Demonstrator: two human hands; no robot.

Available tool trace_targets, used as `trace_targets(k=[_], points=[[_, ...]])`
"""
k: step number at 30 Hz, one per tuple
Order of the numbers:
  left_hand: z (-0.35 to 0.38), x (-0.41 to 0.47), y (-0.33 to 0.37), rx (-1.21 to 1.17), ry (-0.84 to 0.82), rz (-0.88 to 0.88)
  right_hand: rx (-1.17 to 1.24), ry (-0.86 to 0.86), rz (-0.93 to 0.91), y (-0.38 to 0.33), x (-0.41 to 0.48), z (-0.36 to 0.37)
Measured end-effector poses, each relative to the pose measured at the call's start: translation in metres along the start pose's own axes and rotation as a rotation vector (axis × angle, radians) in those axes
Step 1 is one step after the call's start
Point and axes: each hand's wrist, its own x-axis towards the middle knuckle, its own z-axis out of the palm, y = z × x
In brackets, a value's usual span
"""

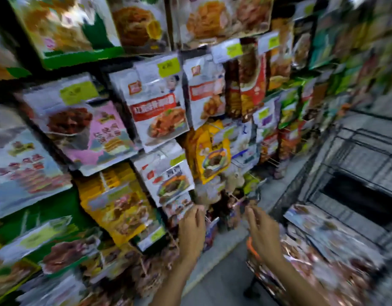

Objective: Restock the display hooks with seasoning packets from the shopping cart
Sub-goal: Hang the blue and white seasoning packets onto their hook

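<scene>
The view is motion-blurred. Seasoning packets (pixel 159 107) hang in rows on display hooks across the left and centre. My left hand (pixel 191 230) reaches forward with straight fingers, its tips near a small white packet (pixel 177 206) low on the rack; whether they touch it I cannot tell. My right hand (pixel 262 233) is raised beside it, fingers extended, holding nothing. At the lower right the shopping cart (pixel 318 186) holds a heap of shiny reddish packets (pixel 312 257).
The rack continues up the aisle at the right with green and red packs (pixel 290 102). Yellow price tags (pixel 168 66) stick out above the hooks. A strip of grey floor (pixel 221 257) runs between the rack and the cart.
</scene>
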Motion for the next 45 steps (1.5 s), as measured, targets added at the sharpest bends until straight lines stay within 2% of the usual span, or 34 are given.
trace_targets(k=[5,9,12,17,20,25,28,32,39,42,45], points=[[0.117,-0.018,0.014,-0.012,-0.256,-0.03,-0.056,0.154,0.271,0.103,-0.006,-0.063],[0.19,-0.026,0.013,0.048,-0.5,-0.072,-0.093,0.216,0.463,0.165,-0.011,-0.094],[0.234,-0.023,0.008,0.069,-0.641,-0.023,-0.118,0.249,0.592,0.206,-0.011,-0.104],[0.312,0.003,-0.003,0.1,-0.8,0.036,-0.149,0.347,0.766,0.274,0.004,-0.105],[0.368,0.02,-0.012,0.096,-0.881,0.004,-0.145,0.379,0.854,0.315,0.024,-0.102],[0.469,0.048,-0.031,0.165,-0.912,0.025,-0.157,0.448,0.92,0.389,0.066,-0.094],[0.527,0.064,-0.044,0.203,-0.928,0.111,-0.116,0.436,0.95,0.431,0.094,-0.089],[0.587,0.078,-0.061,0.262,-0.859,0.171,-0.113,0.431,0.968,0.484,0.126,-0.085],[0.64,0.08,-0.089,0.653,-0.878,0.219,-0.042,0.426,1.067,0.544,0.158,-0.069],[0.648,0.074,-0.099,0.751,-0.884,0.24,-0.026,0.474,1.118,0.553,0.163,-0.062],[0.65,0.07,-0.105,0.778,-0.896,0.263,0.094,0.495,1.18,0.558,0.164,-0.06]])
